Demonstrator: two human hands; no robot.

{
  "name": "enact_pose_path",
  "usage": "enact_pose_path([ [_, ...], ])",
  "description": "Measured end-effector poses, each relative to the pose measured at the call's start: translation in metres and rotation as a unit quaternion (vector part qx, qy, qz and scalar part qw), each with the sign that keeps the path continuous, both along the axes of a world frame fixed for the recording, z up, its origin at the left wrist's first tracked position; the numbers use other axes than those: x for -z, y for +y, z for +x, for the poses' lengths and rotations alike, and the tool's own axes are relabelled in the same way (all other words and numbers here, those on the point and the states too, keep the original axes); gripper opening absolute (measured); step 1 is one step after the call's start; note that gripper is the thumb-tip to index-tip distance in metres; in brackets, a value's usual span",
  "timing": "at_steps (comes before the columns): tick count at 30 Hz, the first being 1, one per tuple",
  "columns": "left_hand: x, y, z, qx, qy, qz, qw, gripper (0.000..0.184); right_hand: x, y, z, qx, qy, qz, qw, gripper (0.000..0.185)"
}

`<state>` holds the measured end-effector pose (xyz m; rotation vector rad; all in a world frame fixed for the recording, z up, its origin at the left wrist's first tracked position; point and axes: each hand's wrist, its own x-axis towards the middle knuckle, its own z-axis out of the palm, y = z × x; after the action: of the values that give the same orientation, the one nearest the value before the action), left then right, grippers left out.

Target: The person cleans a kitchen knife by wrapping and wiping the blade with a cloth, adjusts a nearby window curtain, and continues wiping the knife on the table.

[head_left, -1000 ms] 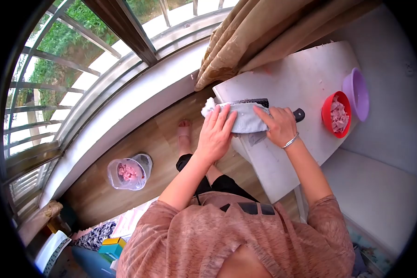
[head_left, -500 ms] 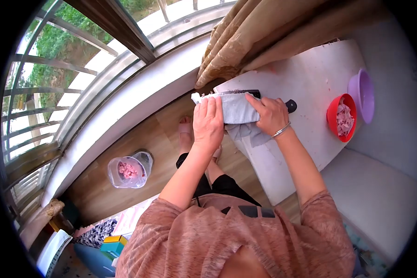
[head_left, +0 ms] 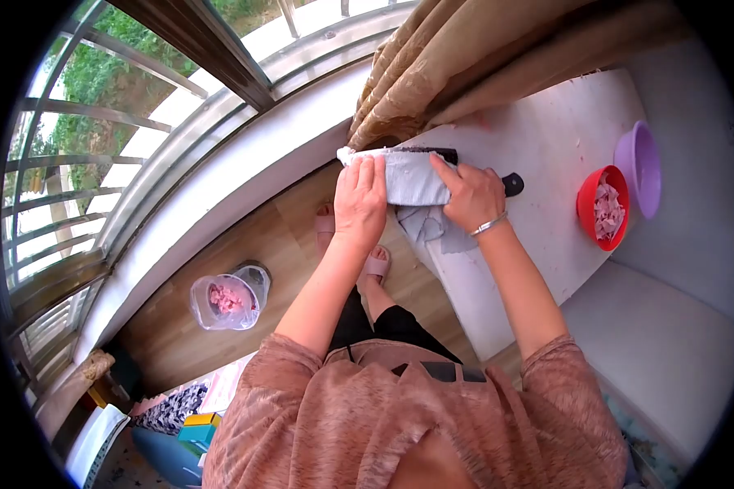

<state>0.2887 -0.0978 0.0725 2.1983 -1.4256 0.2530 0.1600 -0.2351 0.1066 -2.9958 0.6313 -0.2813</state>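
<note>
My left hand (head_left: 360, 200) lies with its fingers together over the left end of a flat, pale grey piece (head_left: 416, 179). It looks like folded cloth or a sheet, but I cannot tell what it is. My right hand (head_left: 473, 200) grips the other end, its index finger pointing along the piece. A ragged whitish bit (head_left: 345, 153) sticks out at the left, and a dark strip (head_left: 444, 154) shows along the far edge. A black knife-like handle (head_left: 513, 185) pokes out beyond my right hand. Grey cloth (head_left: 432, 228) hangs over the table edge below.
On the white table (head_left: 538, 244) stand a red bowl (head_left: 585, 204) of pale pink strips and a purple bowl (head_left: 646, 167). A lined bin (head_left: 257, 285) with pink scraps stands on the wooden floor (head_left: 179, 318). A brown curtain (head_left: 440, 57) hangs at the back, beside a barred window.
Both hands and the grey piece have shifted slightly away from me and to the left. More of the feet shows below. The black handle and the bowls stay almost where they were.
</note>
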Motion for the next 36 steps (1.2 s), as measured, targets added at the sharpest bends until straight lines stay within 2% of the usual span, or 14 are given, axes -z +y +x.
enact_pose_path([
  [1, -0.001, 0.005, -0.002, -0.001, 0.002, -0.004, 1.000, 0.041, -0.003, 0.006, -0.004, 0.001, 0.000, 0.000, 1.000, 0.051],
  [3, -0.004, 0.011, -0.005, 0.001, 0.001, 0.010, 1.000, 0.042, -0.007, 0.012, -0.007, 0.009, 0.059, 0.075, 0.995, 0.049],
  [8, -0.008, -0.005, 0.000, 0.011, -0.003, 0.024, 1.000, 0.042, 0.008, 0.005, -0.008, 0.019, 0.016, 0.037, 0.999, 0.057],
  [13, -0.005, -0.004, -0.006, 0.053, 0.010, 0.027, 0.998, 0.042, 0.001, 0.034, -0.026, 0.132, 0.078, 0.087, 0.984, 0.059],
  [19, -0.003, -0.032, 0.002, 0.068, 0.030, 0.027, 0.997, 0.041, 0.015, 0.009, -0.022, 0.128, 0.032, 0.032, 0.991, 0.058],
  [22, -0.002, -0.018, -0.007, 0.094, 0.050, 0.036, 0.994, 0.041, 0.009, 0.029, -0.033, 0.166, 0.077, 0.071, 0.981, 0.064],
  [25, -0.007, -0.012, -0.022, 0.137, 0.053, 0.057, 0.988, 0.042, 0.004, 0.039, -0.056, 0.176, 0.057, 0.090, 0.979, 0.068],
  [32, 0.002, -0.112, -0.026, 0.173, 0.130, 0.017, 0.976, 0.042, 0.016, -0.041, -0.064, 0.263, 0.089, 0.043, 0.960, 0.065],
  [34, 0.005, -0.118, -0.032, 0.170, 0.129, 0.002, 0.977, 0.044, 0.017, -0.048, -0.069, 0.269, 0.083, 0.065, 0.957, 0.066],
  [36, 0.003, -0.094, -0.046, 0.183, 0.138, 0.020, 0.973, 0.044, 0.017, -0.016, -0.085, 0.284, 0.107, 0.074, 0.950, 0.067],
])
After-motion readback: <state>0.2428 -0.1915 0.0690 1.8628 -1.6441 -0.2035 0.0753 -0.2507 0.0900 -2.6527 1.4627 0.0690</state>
